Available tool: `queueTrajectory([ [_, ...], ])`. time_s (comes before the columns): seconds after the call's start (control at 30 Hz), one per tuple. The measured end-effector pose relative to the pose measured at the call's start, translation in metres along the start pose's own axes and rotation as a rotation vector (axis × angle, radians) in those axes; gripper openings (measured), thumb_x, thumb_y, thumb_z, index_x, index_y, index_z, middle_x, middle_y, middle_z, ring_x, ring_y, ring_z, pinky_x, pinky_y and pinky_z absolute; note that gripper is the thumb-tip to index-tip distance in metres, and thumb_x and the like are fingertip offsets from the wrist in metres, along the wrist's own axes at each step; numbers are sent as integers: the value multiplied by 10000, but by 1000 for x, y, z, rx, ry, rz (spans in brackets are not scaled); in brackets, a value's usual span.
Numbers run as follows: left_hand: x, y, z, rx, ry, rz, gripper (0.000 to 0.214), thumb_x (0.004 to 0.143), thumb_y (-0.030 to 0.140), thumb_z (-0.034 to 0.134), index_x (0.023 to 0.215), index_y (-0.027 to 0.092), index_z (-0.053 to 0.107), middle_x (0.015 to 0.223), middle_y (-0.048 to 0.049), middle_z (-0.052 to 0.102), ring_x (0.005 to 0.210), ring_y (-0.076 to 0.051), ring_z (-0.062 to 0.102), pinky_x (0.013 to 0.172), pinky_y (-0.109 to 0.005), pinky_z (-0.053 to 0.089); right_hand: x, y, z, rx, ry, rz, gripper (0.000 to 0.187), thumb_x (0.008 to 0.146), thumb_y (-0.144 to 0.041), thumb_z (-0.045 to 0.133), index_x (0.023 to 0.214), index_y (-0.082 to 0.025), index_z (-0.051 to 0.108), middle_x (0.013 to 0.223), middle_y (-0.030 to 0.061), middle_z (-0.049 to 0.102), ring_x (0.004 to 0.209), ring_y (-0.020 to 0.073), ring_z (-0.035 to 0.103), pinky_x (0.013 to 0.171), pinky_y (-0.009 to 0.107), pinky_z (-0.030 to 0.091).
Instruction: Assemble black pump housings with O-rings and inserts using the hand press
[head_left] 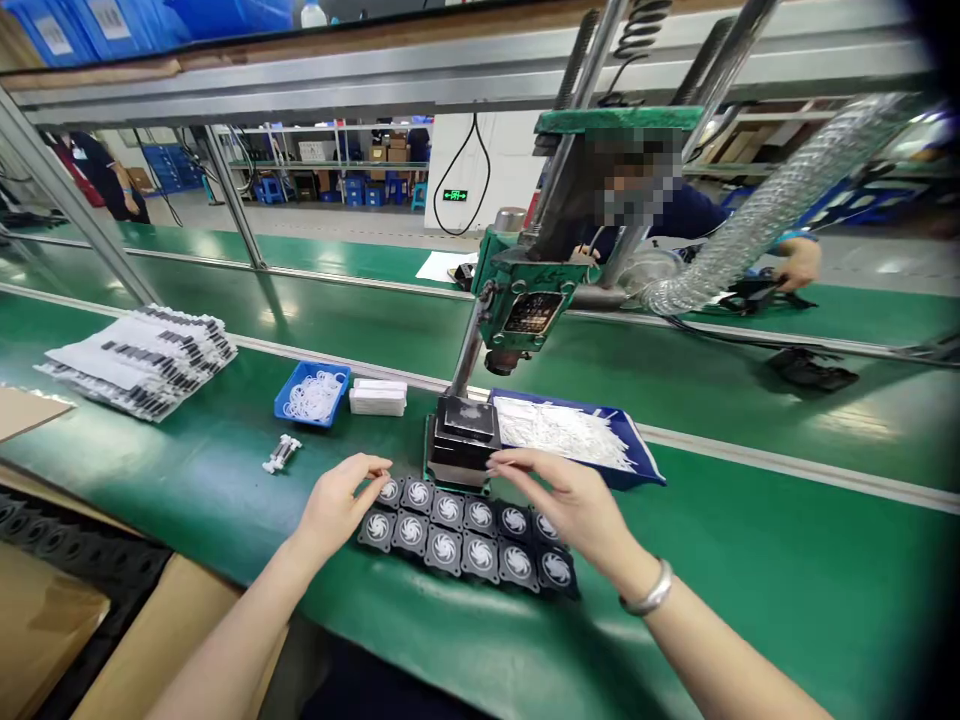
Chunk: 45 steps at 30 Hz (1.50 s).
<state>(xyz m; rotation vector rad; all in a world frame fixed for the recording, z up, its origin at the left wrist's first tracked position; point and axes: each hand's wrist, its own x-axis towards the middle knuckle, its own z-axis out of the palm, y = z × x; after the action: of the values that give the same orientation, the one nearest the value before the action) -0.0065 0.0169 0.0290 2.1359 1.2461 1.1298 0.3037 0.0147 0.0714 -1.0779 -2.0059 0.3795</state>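
Hovering over a green bench top (pixel 315 540), both bare hands work at the near side of a bench press (pixel 525 300). Left hand (pixel 337 508): thumb and forefinger drawn to a narrow pinch above the upper-left corner of a block of black fan units (pixel 444 547). Too small to tell whether anything sits between the tips. Right hand (pixel 581 500): fingers extended leftward, thumb and forefinger close together at the front right corner of the press's black base block (pixel 466 435); contact and any grip cannot be told. Silver bangle (pixel 651 590) on that wrist.

Fan units lie flat just in front of the press, two rows of six, white swirl on each; the right hand partly covers the far-right end of the back row.

Around them: behind the left hand, a small blue tray (pixel 347 380) of white rings (pixel 313 397), a white stacked block (pixel 377 398) beside it, and a small roller-like part (pixel 282 454) nearer. Right of the press, a larger blue tray (pixel 651 462) holds white strips (pixel 566 432).
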Motion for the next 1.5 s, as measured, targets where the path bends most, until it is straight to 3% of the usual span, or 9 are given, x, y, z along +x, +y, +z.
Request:
queueTrajectory([
  [0.13,0,2,0,-13,-38,33,140,945,231,562,1015,211,682,969,-49,745,905,-183,700,836,-320,570,18,-28,36,155,-204,38,209,1003,-329,522,1027,-251,714,1002,9,760,906,177,726,842,305,593],
  [0.4,1,6,-7,-77,-38,38,141,934,249,608,1016,211,717,998,-55,747,947,-187,695,868,-317,564,29,-26,72,109,-254,-11,211,1011,-312,521,986,-223,710,957,29,749,879,179,700,819,302,555],
  [0.7,4,-4,-2,-35,-67,-4,135,922,262,609,971,239,733,985,-18,785,1005,-219,706,1004,-427,523,28,-24,78,-14,-231,5,116,987,-225,570,936,-203,672,894,14,724,823,165,668,753,279,528],
  [0.83,3,-1,-5,-3,-141,89,221,935,216,557,1126,231,668,1179,-54,737,1133,-214,667,1065,-448,481,27,-22,80,-60,-275,-44,102,955,-246,631,867,-196,647,827,26,683,817,195,634,778,328,521],
  [0.93,0,5,-10,70,-140,175,359,919,210,557,1278,220,571,1407,-114,588,1327,-242,528,1124,-474,411,29,-27,74,-90,-216,-74,221,914,-381,687,992,-191,606,926,62,649,878,222,617,820,380,530],
  [1.0,-3,9,-12,167,-180,253,353,910,214,561,1262,228,578,1424,-110,569,1393,-268,450,1179,-527,306,30,-31,65,-89,-123,-70,296,940,-416,644,1115,-192,560,1007,86,631,914,227,611,835,394,535],
  [1.07,-4,12,-14,261,-245,328,325,905,237,577,1229,233,604,1365,-94,618,1413,-296,417,1204,-583,187,29,-34,57,-86,-85,-71,190,992,-353,563,1098,-195,562,1003,86,636,921,223,609,846,397,531],
  [1.27,-1,16,-9,333,-347,406,316,921,287,585,1225,207,624,1252,-84,694,1384,-311,455,1206,-602,83,10,-29,51,-155,-302,-225,135,995,-220,534,1021,-181,660,1045,94,690,1064,240,603,954,443,510],
  [1.5,0,14,-7,386,-363,489,375,931,294,584,1287,175,603,1283,-107,680,1369,-323,473,1210,-617,93,4,-36,58,-294,-346,-306,180,1002,-216,510,1042,-164,678,1040,122,686,1087,263,595,941,460,523],
])
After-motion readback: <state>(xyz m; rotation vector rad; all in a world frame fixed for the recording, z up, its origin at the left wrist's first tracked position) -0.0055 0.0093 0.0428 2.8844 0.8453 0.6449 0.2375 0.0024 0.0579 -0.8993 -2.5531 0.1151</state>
